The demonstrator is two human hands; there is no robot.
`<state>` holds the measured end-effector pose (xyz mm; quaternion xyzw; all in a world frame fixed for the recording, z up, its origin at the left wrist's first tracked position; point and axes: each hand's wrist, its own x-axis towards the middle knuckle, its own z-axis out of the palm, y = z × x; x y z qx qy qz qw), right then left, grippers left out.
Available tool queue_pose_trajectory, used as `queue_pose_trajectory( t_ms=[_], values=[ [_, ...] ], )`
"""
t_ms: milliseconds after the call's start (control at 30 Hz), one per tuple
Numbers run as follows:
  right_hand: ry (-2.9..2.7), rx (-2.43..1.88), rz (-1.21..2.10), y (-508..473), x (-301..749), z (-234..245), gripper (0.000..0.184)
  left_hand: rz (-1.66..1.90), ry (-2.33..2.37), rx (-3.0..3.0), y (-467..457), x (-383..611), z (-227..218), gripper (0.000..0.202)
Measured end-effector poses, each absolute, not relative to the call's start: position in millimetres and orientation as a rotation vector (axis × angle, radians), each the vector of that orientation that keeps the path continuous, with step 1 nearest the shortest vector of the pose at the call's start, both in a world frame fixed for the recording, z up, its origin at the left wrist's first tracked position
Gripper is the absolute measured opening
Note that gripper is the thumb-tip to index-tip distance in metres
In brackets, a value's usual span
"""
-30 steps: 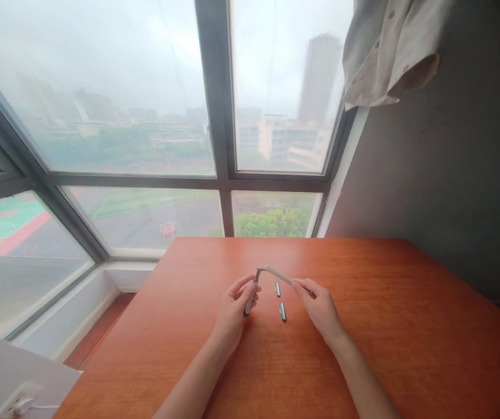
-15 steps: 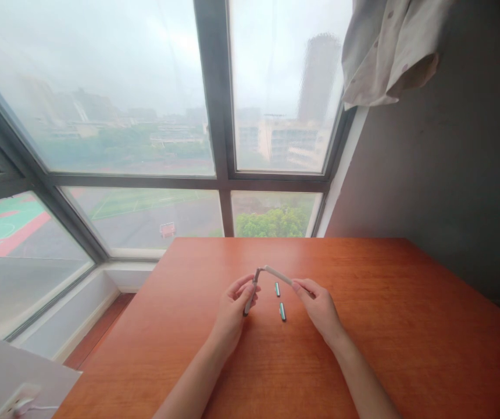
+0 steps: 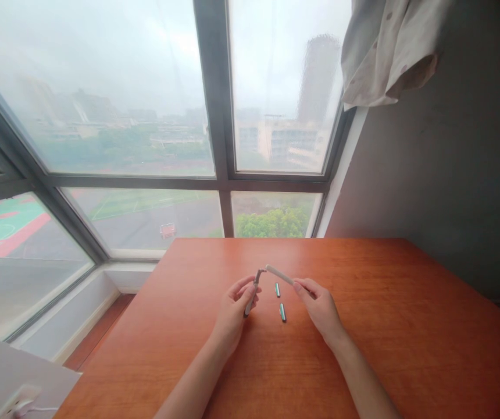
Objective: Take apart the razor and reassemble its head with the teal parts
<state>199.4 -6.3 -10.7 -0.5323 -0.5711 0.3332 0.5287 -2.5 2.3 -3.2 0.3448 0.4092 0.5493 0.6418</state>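
My left hand (image 3: pixel 234 309) pinches a slim grey stick-like piece (image 3: pixel 252 290) that stands tilted on the orange wooden table (image 3: pixel 407 326). My right hand (image 3: pixel 320 305) pinches a white stick-like piece (image 3: pixel 278 274), held slanting up to the left. The tips of the two pieces sit a small gap apart above the table. Two small greenish cylinders lie between my hands: one farther (image 3: pixel 277 289), one nearer (image 3: pixel 282 312).
A large window (image 3: pixel 145 116) with dark frames rises behind the table's far edge. The grey wall (image 3: pixel 450 174) stands on the right, with a pale cloth (image 3: pixel 389 52) hanging at its top. A white socket with a cable (image 3: pixel 17 401) sits at the lower left.
The two stick pieces, joined at their tips before, now stand slightly apart. Both hands stay in nearly the same place.
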Motion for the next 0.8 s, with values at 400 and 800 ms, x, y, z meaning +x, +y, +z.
queue_pose_trajectory(
  t_ms=[400, 800],
  values=[
    [-1.387, -1.288, 0.801, -5.4, 200.2, -13.2, 0.039, 1.224, 0.920, 0.821, 3.0, -2.1, -4.2, 0.047],
    [-1.399, -1.306, 0.772, -5.5, 200.6, -14.2, 0.039, 1.233, 0.912, 0.794, 3.8, -3.0, -3.2, 0.043]
  ],
)
